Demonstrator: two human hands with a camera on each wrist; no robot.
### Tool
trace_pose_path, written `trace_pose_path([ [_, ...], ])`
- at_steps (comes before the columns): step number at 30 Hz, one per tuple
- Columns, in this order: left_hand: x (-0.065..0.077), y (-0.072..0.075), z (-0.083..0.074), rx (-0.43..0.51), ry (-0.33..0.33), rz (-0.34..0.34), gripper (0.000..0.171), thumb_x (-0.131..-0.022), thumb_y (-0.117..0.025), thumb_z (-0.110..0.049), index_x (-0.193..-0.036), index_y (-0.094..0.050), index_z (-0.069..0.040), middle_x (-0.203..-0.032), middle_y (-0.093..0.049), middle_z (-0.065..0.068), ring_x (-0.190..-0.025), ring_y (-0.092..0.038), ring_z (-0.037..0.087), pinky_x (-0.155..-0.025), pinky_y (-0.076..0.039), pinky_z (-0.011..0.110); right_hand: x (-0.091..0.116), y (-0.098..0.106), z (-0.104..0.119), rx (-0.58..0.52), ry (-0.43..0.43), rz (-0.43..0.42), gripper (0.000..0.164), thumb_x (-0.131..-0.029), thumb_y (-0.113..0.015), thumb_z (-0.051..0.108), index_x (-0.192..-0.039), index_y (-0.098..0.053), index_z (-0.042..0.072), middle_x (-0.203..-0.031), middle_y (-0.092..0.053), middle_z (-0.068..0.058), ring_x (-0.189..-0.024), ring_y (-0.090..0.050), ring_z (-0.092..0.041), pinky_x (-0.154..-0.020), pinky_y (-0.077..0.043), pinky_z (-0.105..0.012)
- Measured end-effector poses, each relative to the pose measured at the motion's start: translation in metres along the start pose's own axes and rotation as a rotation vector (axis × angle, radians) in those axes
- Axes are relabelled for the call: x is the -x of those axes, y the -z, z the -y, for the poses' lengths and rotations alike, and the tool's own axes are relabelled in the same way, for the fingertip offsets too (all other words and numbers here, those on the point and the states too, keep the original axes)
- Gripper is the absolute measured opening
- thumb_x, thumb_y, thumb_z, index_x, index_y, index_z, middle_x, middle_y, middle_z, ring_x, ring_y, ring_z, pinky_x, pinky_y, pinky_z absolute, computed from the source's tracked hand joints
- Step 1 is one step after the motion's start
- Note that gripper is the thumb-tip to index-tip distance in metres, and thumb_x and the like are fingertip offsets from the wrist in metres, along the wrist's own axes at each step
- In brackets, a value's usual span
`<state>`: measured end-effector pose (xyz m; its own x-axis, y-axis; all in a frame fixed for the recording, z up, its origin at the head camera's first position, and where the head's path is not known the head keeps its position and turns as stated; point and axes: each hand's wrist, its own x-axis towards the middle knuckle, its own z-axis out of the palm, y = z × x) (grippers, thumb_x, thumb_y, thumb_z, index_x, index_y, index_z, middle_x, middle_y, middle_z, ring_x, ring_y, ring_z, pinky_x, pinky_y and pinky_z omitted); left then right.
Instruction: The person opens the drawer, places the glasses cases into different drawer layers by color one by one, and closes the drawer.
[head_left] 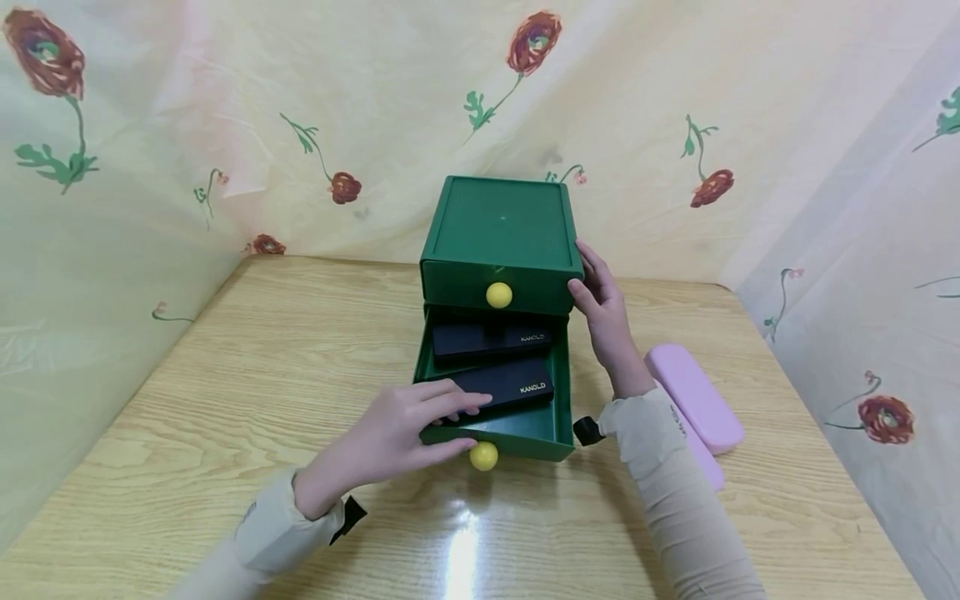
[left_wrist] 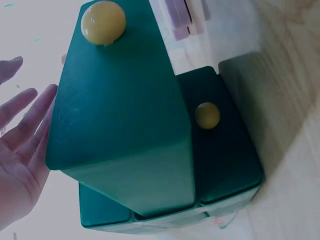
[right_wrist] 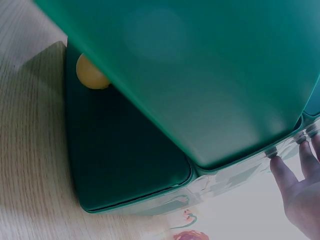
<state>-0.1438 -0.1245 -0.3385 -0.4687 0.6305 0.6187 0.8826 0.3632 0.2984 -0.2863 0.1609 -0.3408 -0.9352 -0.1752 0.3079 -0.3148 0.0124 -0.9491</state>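
A green drawer cabinet (head_left: 502, 225) with yellow knobs stands on the table, its middle drawer (head_left: 540, 446) pulled out. Inside the drawer lie two dark cases marked KANOLD, a front one (head_left: 517, 387) and a rear one (head_left: 480, 340). My left hand (head_left: 408, 425) reaches over the drawer's left front corner, fingers extended over the front case, thumb beside the drawer's yellow knob (head_left: 483, 456). With fingers fairly straight, my right hand (head_left: 603, 312) rests against the cabinet's right side, thumb at its front corner. The lower drawer (right_wrist: 125, 145) is closed in the right wrist view.
Two pink cases (head_left: 697, 400) lie side by side on the wooden table (head_left: 300, 350), right of the cabinet and partly behind my right forearm. A floral cloth (head_left: 420, 100) hangs behind the table and along its sides.
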Motion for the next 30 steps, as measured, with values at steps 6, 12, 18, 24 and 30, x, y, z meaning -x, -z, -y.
trace_pose_path([
  [6,0.005,-0.001,-0.002,0.026,-0.039,-0.067,0.040,-0.083,-0.077,-0.016,-0.120,-0.065,-0.008,-0.089,-0.069,0.002,-0.076,-0.067,0.009,-0.069,-0.053,0.013,0.000,0.000,-0.001,-0.001,-0.005,0.002,0.052,-0.102,-0.047,0.025,-0.152,-0.031,0.032,-0.160,-0.028,-0.005,-0.146,-0.030,-0.028,-0.118,-0.025,-0.058],
  [12,0.007,0.001,-0.006,0.066,-0.088,-0.112,0.037,-0.082,-0.076,-0.011,-0.117,-0.067,-0.005,-0.086,-0.069,0.002,-0.075,-0.066,0.010,-0.067,-0.054,0.015,0.000,0.001,0.000,-0.001,0.001,0.000,0.052,-0.102,-0.047,0.025,-0.151,-0.031,0.032,-0.160,-0.028,-0.004,-0.146,-0.030,-0.027,-0.118,-0.025,-0.058],
  [18,0.012,-0.002,-0.011,0.134,-0.079,-0.074,0.038,-0.080,-0.077,-0.007,-0.116,-0.066,-0.001,-0.086,-0.068,0.002,-0.075,-0.066,0.008,-0.067,-0.050,0.007,-0.001,0.000,0.000,-0.007,0.005,0.000,0.052,-0.102,-0.047,0.024,-0.151,-0.032,0.032,-0.160,-0.029,-0.004,-0.145,-0.030,-0.027,-0.118,-0.025,-0.057],
  [24,0.019,-0.007,-0.013,0.225,-0.006,0.000,0.040,-0.079,-0.077,-0.002,-0.117,-0.065,-0.002,-0.088,-0.067,0.001,-0.076,-0.065,0.005,-0.066,-0.049,0.004,-0.001,0.000,-0.001,-0.014,0.006,0.001,0.052,-0.102,-0.047,0.023,-0.151,-0.032,0.031,-0.159,-0.029,-0.005,-0.144,-0.032,-0.027,-0.117,-0.026,-0.057],
  [30,0.026,-0.009,-0.014,0.287,0.126,0.115,0.039,-0.082,-0.075,-0.003,-0.120,-0.064,-0.003,-0.091,-0.071,0.004,-0.080,-0.068,0.009,-0.065,-0.053,0.009,-0.001,0.000,0.000,-0.009,0.007,0.002,0.052,-0.102,-0.047,0.023,-0.152,-0.031,0.031,-0.160,-0.028,-0.005,-0.145,-0.031,-0.027,-0.118,-0.025,-0.057],
])
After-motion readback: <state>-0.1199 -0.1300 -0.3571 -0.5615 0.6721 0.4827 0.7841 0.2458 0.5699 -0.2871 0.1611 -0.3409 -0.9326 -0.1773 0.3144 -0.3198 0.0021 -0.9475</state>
